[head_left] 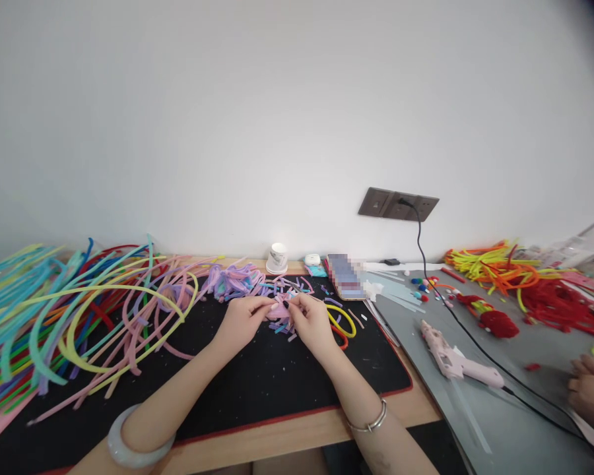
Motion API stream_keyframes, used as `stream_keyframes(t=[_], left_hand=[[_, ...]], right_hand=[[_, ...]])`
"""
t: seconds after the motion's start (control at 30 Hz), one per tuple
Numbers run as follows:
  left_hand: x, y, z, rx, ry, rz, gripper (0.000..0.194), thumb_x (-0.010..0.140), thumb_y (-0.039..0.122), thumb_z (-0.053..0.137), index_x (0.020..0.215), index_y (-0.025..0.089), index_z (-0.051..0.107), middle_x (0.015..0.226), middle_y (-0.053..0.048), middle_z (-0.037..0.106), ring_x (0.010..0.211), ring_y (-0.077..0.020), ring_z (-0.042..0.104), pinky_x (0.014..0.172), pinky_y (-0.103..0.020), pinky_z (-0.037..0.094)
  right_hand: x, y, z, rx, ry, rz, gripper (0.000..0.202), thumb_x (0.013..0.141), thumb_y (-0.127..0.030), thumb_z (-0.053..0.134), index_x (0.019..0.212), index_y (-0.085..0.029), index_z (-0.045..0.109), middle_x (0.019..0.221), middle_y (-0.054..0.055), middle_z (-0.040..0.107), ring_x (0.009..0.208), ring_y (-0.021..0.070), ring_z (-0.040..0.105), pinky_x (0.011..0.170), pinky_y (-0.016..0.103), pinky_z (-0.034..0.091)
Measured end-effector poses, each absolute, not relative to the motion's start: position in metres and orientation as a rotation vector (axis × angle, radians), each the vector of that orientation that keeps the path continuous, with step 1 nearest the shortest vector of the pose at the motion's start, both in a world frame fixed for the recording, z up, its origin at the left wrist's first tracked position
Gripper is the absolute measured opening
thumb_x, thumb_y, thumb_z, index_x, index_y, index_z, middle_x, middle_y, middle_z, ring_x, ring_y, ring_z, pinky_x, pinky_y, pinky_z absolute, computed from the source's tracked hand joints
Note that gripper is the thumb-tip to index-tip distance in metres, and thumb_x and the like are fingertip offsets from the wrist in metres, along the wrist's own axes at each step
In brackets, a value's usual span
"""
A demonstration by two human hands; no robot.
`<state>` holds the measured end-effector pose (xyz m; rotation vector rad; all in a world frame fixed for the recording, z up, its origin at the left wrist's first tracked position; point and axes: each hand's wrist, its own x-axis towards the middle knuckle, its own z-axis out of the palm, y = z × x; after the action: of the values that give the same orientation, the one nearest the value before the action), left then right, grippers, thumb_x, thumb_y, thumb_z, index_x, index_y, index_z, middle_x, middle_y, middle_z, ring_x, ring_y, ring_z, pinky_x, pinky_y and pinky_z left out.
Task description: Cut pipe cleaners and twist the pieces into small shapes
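Observation:
My left hand [246, 319] and my right hand [311, 323] meet over the black mat, fingertips pinched together. Between them is a small pink pipe cleaner piece [278, 310], gripped from both sides; the fingers partly cover its shape. Short cut purple and blue pipe cleaner bits [280, 328] lie just below and behind the fingertips. Beyond my left hand sits a bundle of lilac and blue pipe cleaners [235, 280]. Bent yellow pipe cleaner loops [345, 322] rest to the right of my right hand.
Long multicoloured pipe cleaners [44, 323] cover the mat's left side. Behind stand a paper cup [277, 257] and a phone [345, 276]. On the grey surface at right lie a pink glue gun [458, 363] with its cable, and red pipe cleaners [559, 307]. Another person's hand [591, 389] is at far right.

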<state>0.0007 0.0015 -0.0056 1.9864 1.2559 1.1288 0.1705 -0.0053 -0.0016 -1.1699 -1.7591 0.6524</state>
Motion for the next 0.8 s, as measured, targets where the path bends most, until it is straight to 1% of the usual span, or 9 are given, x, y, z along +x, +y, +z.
stream_keyframes(t=[0.1, 0.17, 0.23, 0.3, 0.4, 0.53, 0.6, 0.7, 0.8], left_hand=[[0.000, 0.001, -0.003, 2.006, 1.200, 1.007, 0.023, 0.082, 0.031, 0.047, 0.086, 0.019, 0.066, 0.078, -0.001, 0.069, 0.068, -0.0142, 0.062, 0.065, -0.023, 0.046], [0.000, 0.000, -0.003, 2.025, 1.130, 0.886, 0.025, 0.083, 0.034, 0.045, 0.080, 0.018, 0.064, 0.070, 0.000, 0.067, 0.061, -0.0134, 0.061, 0.063, -0.023, 0.045], [0.001, -0.002, -0.004, 1.990, 1.065, 0.792, 0.028, 0.083, 0.036, 0.044, 0.071, 0.017, 0.060, 0.064, 0.000, 0.065, 0.054, -0.0123, 0.059, 0.058, -0.023, 0.045], [0.004, -0.004, -0.005, 1.899, 1.018, 0.749, 0.029, 0.083, 0.037, 0.043, 0.066, 0.016, 0.053, 0.062, 0.000, 0.064, 0.048, -0.0113, 0.058, 0.054, -0.023, 0.045], [0.007, -0.007, -0.007, 1.760, 0.954, 0.717, 0.026, 0.083, 0.038, 0.044, 0.069, 0.016, 0.048, 0.060, 0.000, 0.064, 0.044, -0.0110, 0.057, 0.050, -0.022, 0.044], [0.011, -0.008, -0.011, 1.600, 0.875, 0.665, 0.028, 0.080, 0.039, 0.049, 0.066, 0.016, 0.045, 0.055, -0.001, 0.062, 0.044, -0.0127, 0.058, 0.046, -0.022, 0.043], [0.012, -0.008, -0.012, 1.554, 0.837, 0.612, 0.030, 0.080, 0.040, 0.047, 0.065, 0.015, 0.047, 0.053, -0.002, 0.063, 0.044, -0.0130, 0.059, 0.043, -0.020, 0.038], [0.012, -0.007, -0.013, 1.518, 0.787, 0.567, 0.034, 0.083, 0.042, 0.041, 0.066, 0.014, 0.049, 0.051, -0.004, 0.063, 0.043, -0.0121, 0.058, 0.040, -0.018, 0.030], [0.011, -0.007, -0.013, 1.465, 0.748, 0.576, 0.037, 0.084, 0.044, 0.041, 0.065, 0.013, 0.050, 0.051, -0.005, 0.064, 0.043, -0.0117, 0.058, 0.040, -0.017, 0.030]], right_hand=[[0.173, -0.003, -0.002, -1.176, -1.772, 0.646, 0.017, 0.079, -0.021, 0.047, 0.066, -0.017, 0.056, 0.053, -0.002, 0.051, 0.047, 0.0098, 0.047, 0.050, 0.021, 0.036], [0.174, -0.003, -0.002, -1.170, -1.771, 0.673, 0.013, 0.077, -0.022, 0.049, 0.074, -0.017, 0.061, 0.060, -0.001, 0.054, 0.050, 0.0097, 0.046, 0.050, 0.022, 0.036], [0.174, -0.003, -0.002, -1.151, -1.728, 0.764, 0.014, 0.075, -0.023, 0.052, 0.083, -0.017, 0.061, 0.062, -0.001, 0.053, 0.050, 0.0092, 0.044, 0.049, 0.021, 0.035], [0.173, -0.003, -0.001, -1.113, -1.667, 0.900, 0.017, 0.072, -0.024, 0.055, 0.088, -0.017, 0.058, 0.060, -0.003, 0.048, 0.049, 0.0085, 0.041, 0.047, 0.020, 0.034], [0.171, -0.005, -0.001, -1.049, -1.652, 1.043, 0.010, 0.075, -0.025, 0.053, 0.078, -0.016, 0.054, 0.058, -0.004, 0.043, 0.049, 0.0076, 0.039, 0.047, 0.019, 0.033], [0.171, -0.006, -0.001, -1.076, -1.762, 0.939, 0.015, 0.077, -0.023, 0.049, 0.063, -0.016, 0.047, 0.054, -0.005, 0.038, 0.049, 0.0074, 0.035, 0.046, 0.019, 0.030], [0.172, -0.007, -0.001, -1.105, -1.828, 0.849, 0.018, 0.076, -0.022, 0.049, 0.060, -0.017, 0.044, 0.053, -0.005, 0.038, 0.049, 0.0078, 0.033, 0.046, 0.020, 0.028], [0.173, -0.008, 0.001, -1.098, -1.891, 0.770, 0.021, 0.078, -0.022, 0.047, 0.059, -0.017, 0.042, 0.052, -0.004, 0.041, 0.051, 0.0089, 0.036, 0.049, 0.020, 0.030], [0.173, -0.009, 0.003, -1.078, -1.911, 0.732, 0.022, 0.080, -0.022, 0.045, 0.058, -0.017, 0.043, 0.053, -0.004, 0.043, 0.051, 0.0090, 0.038, 0.051, 0.020, 0.031]])
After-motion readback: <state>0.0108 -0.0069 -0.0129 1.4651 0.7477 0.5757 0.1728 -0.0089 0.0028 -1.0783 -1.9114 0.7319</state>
